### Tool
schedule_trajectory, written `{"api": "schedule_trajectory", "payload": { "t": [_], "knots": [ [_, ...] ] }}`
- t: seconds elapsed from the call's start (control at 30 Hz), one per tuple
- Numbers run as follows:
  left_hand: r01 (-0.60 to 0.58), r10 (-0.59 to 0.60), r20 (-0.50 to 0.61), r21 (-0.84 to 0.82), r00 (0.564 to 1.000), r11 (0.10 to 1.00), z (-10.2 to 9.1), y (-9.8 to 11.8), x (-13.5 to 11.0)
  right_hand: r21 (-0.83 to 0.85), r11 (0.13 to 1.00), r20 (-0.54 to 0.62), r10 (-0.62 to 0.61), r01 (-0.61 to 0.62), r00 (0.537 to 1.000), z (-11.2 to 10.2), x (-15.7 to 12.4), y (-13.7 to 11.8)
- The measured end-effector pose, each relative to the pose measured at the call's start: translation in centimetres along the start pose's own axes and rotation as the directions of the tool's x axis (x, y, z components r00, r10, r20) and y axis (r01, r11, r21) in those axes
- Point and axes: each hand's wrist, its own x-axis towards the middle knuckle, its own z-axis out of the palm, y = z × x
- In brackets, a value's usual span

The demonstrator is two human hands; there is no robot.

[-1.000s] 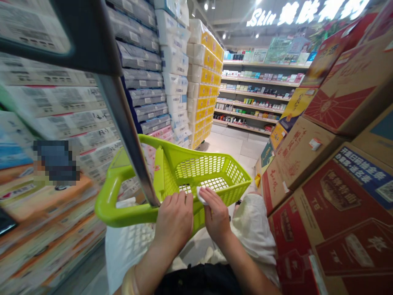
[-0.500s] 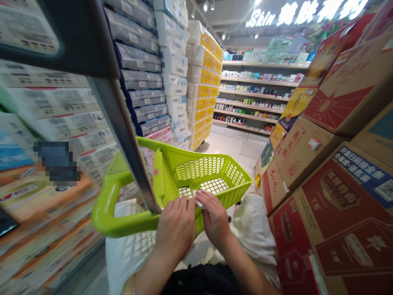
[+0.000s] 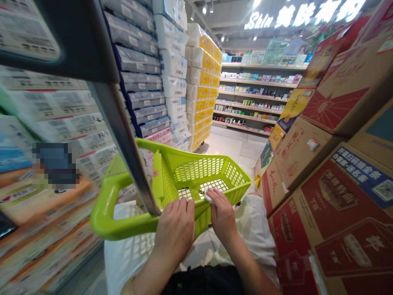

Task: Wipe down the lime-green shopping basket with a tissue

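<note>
A lime-green plastic shopping basket tilts in front of me, its thick handle loop on the left. My left hand grips the basket's near rim with fingers curled over it. My right hand presses a small white wad, like a tissue or cloth, against the near inner wall of the basket, fingers closed round it. The basket's mesh floor looks empty. My lap in light clothing shows below.
A slanted metal pole crosses in front on the left. Stacked tissue packs line the left of the aisle, cardboard boxes the right. Product shelves stand at the far end across a tiled floor.
My right hand with the white wad has slid slightly right and deeper along the basket's near wall. The left hand has stayed on the rim; the basket has shifted slightly.
</note>
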Motion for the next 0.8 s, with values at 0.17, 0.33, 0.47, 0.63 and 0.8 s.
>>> {"api": "schedule_trajectory", "payload": {
  "t": [0.17, 0.33, 0.47, 0.63, 0.8],
  "knots": [
    [0.009, -0.009, 0.004, -0.003, 1.0, 1.0, 0.1, 0.0, 0.1, 0.081, 0.995, 0.087, -0.062, 0.055, 0.994, -0.1, 0.0, -1.1],
    [0.003, -0.003, 0.002, -0.002, 1.0, 1.0, 0.0, 0.1, 0.0, 0.034, 0.999, 0.024, -0.004, 0.003, 1.0, 0.0, -0.1, -0.2],
    [0.01, -0.01, 0.016, 0.002, 1.0, 1.0, -0.1, 0.1, -0.1, 0.031, 1.0, 0.024, -0.003, 0.002, 1.0, 0.0, -0.2, -0.4],
    [0.009, -0.009, 0.023, -0.007, 1.0, 1.0, -0.3, 0.1, 0.0, 0.097, 0.992, 0.068, -0.088, 0.081, 0.994, 0.1, -0.1, -1.0],
    [0.005, -0.004, 0.013, -0.021, 1.0, 1.0, -0.4, 0.1, 0.0, 0.014, 1.0, -0.021, 0.016, -0.016, 1.0, 0.3, -0.1, 0.3]
  ]
}}
